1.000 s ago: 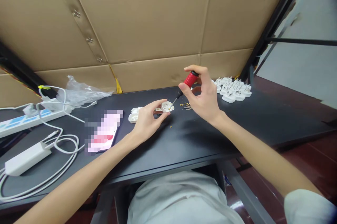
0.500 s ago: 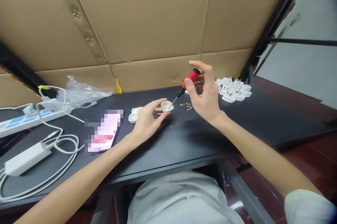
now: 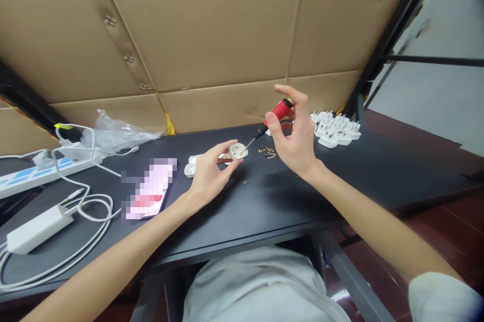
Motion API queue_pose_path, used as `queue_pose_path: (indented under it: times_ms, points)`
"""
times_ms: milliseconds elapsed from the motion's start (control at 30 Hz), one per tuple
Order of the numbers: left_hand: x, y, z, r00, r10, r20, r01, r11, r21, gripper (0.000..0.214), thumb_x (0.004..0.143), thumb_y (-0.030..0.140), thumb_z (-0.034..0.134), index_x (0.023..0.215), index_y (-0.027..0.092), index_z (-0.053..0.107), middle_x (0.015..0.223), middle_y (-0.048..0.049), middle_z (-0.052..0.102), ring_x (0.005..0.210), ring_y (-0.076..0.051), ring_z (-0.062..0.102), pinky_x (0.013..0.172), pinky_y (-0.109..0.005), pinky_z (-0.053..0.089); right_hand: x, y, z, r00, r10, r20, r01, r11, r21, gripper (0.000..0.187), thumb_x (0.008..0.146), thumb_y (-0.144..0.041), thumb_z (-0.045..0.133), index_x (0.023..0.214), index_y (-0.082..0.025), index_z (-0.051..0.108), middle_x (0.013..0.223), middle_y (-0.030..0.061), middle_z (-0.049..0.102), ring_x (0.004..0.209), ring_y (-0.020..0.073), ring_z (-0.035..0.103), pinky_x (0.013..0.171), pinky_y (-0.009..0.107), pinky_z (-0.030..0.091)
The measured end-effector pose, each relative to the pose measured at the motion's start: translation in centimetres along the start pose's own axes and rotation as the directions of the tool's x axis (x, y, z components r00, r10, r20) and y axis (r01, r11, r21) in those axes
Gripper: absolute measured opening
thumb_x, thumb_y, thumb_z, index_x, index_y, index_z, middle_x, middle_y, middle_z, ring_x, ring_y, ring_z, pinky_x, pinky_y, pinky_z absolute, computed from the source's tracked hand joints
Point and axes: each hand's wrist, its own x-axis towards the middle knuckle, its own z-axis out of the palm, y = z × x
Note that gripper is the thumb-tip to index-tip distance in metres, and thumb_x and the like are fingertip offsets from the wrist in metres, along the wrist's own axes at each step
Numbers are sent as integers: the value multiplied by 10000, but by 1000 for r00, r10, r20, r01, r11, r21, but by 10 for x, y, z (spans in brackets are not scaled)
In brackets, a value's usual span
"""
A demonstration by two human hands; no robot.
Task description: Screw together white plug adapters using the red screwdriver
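My left hand (image 3: pixel 214 168) pinches a small white plug housing (image 3: pixel 237 149) between thumb and fingers, its inner side facing up. In my right hand (image 3: pixel 297 133) is a screwdriver (image 3: pixel 278 113) with a red and black handle, slanting down to the left. The screwdriver's tip meets the inside of the housing, near a small brass-coloured piece. More white plug parts (image 3: pixel 191 168) lie beside and partly behind my left hand. Small brass and dark metal pieces (image 3: pixel 268 152) lie on the table between my hands, and a single brass piece (image 3: pixel 245 182) rests closer to me.
Many white plugs (image 3: pixel 335 129) are grouped at the back right. To the left lie a phone (image 3: pixel 151 190), a white power adapter (image 3: pixel 40 229) with coiled cable, a power strip (image 3: pixel 53 170) and a clear plastic bag (image 3: pixel 117 129). Brown cardboard (image 3: pixel 227 29) walls the back of the black table (image 3: pixel 242 226).
The screwdriver's handle has shifted slightly right and leans over more, its tip still in the housing. The plug housing has moved slightly left and up.
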Motion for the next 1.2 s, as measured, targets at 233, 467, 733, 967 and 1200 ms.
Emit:
queue_pose_path:
  times_ms: [233,467,733,967,1200]
  points:
    - [0,-1,-1,1000,-15,-5,15,1000,2,453,990,455,807,1380,227,780,1356,-89,834,1076,-277,844,1054,-488,712,1,-1,-4,998,-30,56,28,999,34,459,1181,-517,385,1532,-326,610,1274,118,682,984,252,720,781,443,697]
    - [0,-1,1,1000,-1,-14,2,1000,18,452,991,449,812,1382,225,781,1347,-87,837,1079,-277,842,1052,-490,715,2,3,-1,999,-25,24,25,1000,-1,476,1162,-526,482,1609,-368,515,1175,81,702,920,237,719,704,401,668]
    - [-2,0,0,1000,11,-17,-11,1000,15,446,999,470,804,1377,233,786,1346,-94,837,1094,-282,839,1059,-505,716,1,0,-3,999,-5,42,4,999,32,332,1173,-513,449,1368,-313,627,1125,77,656,834,205,693,674,368,657]
    - [-1,-1,0,999,17,-38,-17,1000,20,448,998,448,812,1388,230,782,1359,-90,832,1127,-282,833,1071,-488,711,2,5,-2,998,4,69,-7,999,43,502,1145,-495,473,1631,-372,502,1240,100,692,949,258,721,800,488,707]
    - [-2,2,0,999,24,-42,-22,999,33,460,1013,493,786,1393,235,777,1364,-104,828,1126,-295,832,1051,-519,719,3,2,-1,1000,0,11,0,1000,4,335,1107,-539,617,1362,-324,650,1058,60,654,811,206,660,632,357,649]
